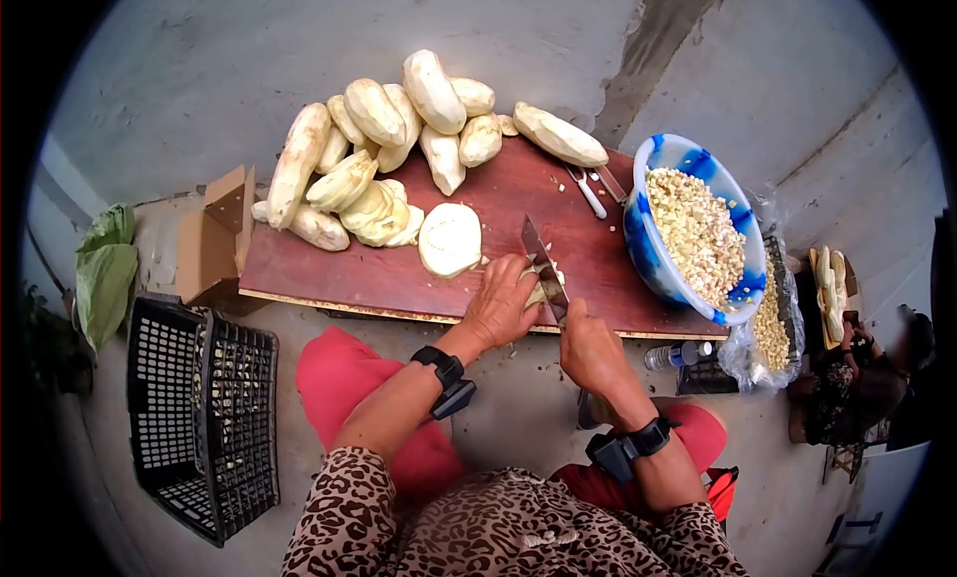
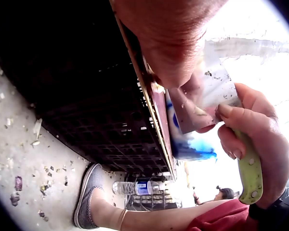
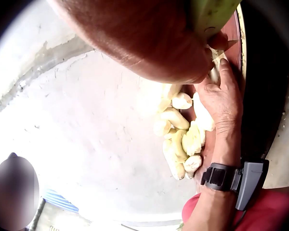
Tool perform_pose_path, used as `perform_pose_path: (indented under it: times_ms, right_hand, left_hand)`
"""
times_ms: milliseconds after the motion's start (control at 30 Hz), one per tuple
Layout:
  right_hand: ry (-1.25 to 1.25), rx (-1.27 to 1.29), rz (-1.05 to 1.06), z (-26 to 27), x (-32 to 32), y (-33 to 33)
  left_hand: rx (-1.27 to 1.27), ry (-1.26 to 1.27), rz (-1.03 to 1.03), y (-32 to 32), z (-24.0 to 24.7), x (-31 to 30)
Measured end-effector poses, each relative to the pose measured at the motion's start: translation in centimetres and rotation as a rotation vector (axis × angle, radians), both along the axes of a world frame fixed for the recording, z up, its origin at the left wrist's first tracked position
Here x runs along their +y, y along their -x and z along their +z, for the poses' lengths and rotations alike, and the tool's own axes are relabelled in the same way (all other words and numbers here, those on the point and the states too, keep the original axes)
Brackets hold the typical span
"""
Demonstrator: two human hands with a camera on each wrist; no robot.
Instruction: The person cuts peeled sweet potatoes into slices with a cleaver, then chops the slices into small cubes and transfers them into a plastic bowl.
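Note:
In the head view my right hand [image 1: 593,350] grips a knife [image 1: 538,253], its broad blade pointing away from me beside my left fingertips. The left wrist view shows the knife's green handle [image 2: 251,175] in my right fist. My left hand [image 1: 498,303] holds a pale piece of peeled vegetable [image 1: 536,292] near the front edge of a dark red wooden board [image 1: 389,283], the piece mostly hidden by fingers and blade. Left of that hand lies a thick, round-faced cut chunk [image 1: 451,240], eggplant-like with a faint ring of seeds. Sliced pieces [image 1: 379,213] lean beside it.
Several whole peeled vegetables [image 1: 374,114] are heaped at the board's back left. A blue-and-white basin [image 1: 643,248] of diced bits stands at the right, near a white-handled tool [image 1: 590,193]. A black crate [image 1: 204,418], a cardboard box [image 1: 219,238] and a plastic bottle [image 1: 678,355] surround the board.

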State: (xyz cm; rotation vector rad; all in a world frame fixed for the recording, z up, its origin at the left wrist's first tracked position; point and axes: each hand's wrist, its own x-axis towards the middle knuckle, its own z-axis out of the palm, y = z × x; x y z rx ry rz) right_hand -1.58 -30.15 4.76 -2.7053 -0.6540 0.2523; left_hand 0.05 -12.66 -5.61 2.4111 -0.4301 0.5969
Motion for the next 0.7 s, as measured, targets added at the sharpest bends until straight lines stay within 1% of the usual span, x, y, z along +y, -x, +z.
perform_pose_path:
  times_ms: [233,333,367,533,633,700]
  right_hand:
    - [0.013,0.024,0.033,-0.5,1.4,-0.7]
    - [-0.080,-0.101,0.087,-3.8,1.7,-1.9]
    - [-0.088,-0.094,0.059,-4.2,1.6,-2.3]
    - [-0.166,-0.073,-0.028,-4.1,1.1,-2.5]
    - [-0.166,-0.080,-0.041,-3.3,0.8,-1.9]
    - [-0.120,-0.071,-0.014,-1.9,0.6,-1.0]
  left_hand:
    - [0.003,0.005,0.005,-0.2,-0.3,0.0]
    - [0.054,0.016,0.002,-0.3,0.0,-0.1]
    - [0.039,0.003,-0.002,-0.3,0.1,-0.1]
    - [-0.012,-0.074,-0.027,0.2,0.5,0.4]
    - [-0.054,-0.040,-0.012,0.6,0.7,0.3]
    - [-0.023,-0.019,-0.027,0.5,0.6,0.3]
